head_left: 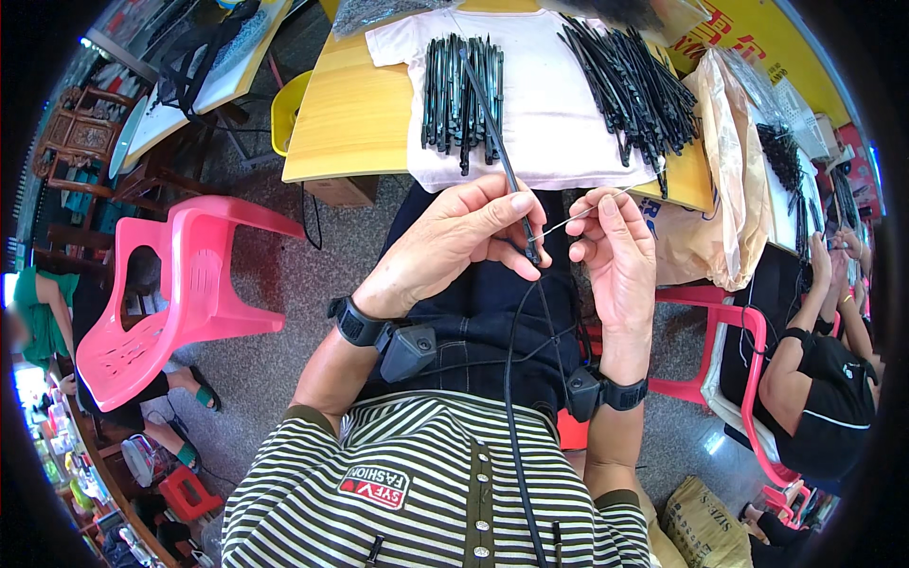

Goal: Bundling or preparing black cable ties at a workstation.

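Note:
My left hand [454, 227] pinches a slim black rod [494, 114] near its lower end, with the rod slanting up toward the table. A thin pale wire [561, 225] runs from the rod's lower end across to my right hand [617, 265], whose thumb and fingertips are closed on it. Both hands are above my lap, just short of the table edge. Beyond them, a pale pink T-shirt [544, 95] lies spread out. On it are a neat row of black rods [461, 95] at the left and a looser heap of black rods [630, 90] at the right.
The yellow wooden table [346, 123] has a yellow bin [288, 109] at its left. Pink plastic chairs stand left [204, 275] and right [753, 369]. A large brown paper bag [729, 189] sits against the table's right end. Another person [819, 379] works at the far right.

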Tool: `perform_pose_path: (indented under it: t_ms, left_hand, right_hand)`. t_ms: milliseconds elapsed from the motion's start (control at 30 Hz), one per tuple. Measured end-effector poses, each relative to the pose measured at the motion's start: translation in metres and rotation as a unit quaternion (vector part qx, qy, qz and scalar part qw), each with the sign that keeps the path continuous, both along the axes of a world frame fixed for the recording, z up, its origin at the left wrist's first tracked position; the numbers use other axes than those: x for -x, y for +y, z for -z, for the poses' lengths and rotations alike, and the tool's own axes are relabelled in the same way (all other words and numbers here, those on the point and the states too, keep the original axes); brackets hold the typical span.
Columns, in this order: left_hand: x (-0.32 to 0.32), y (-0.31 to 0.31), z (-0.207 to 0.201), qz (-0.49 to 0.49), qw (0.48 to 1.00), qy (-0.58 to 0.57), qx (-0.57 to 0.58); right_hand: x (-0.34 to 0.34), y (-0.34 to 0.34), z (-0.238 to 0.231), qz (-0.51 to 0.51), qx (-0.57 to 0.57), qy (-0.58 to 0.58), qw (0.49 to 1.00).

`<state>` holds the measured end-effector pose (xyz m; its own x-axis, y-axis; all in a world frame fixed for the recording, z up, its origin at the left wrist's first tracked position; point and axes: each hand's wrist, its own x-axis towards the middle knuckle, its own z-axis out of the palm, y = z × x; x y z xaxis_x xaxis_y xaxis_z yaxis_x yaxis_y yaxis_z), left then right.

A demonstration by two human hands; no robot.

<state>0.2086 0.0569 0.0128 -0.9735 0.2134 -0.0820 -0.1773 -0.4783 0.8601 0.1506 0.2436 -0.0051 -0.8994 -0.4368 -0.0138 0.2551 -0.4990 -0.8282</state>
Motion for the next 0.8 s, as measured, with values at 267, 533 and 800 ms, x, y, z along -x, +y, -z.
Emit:
perform_pose_path:
  t_ms: [267, 533, 800]
  left_hand:
    - [0.003, -0.002, 0.000, -0.012, 1.000, -0.016, -0.006]
    - [0.001, -0.004, -0.004, -0.001, 1.000, 0.000, 0.007]
    - [0.002, -0.004, -0.005, 0.007, 1.000, 0.005, 0.011]
  right_hand:
    - [-0.001, -0.001, 0.002, 0.014, -0.040, -0.019, 0.999]
    - [0.006, -0.001, 0.000, -0.038, -0.074, -0.072, 0.994]
    - [0.009, 0.000, -0.001, -0.044, -0.091, -0.076, 0.992]
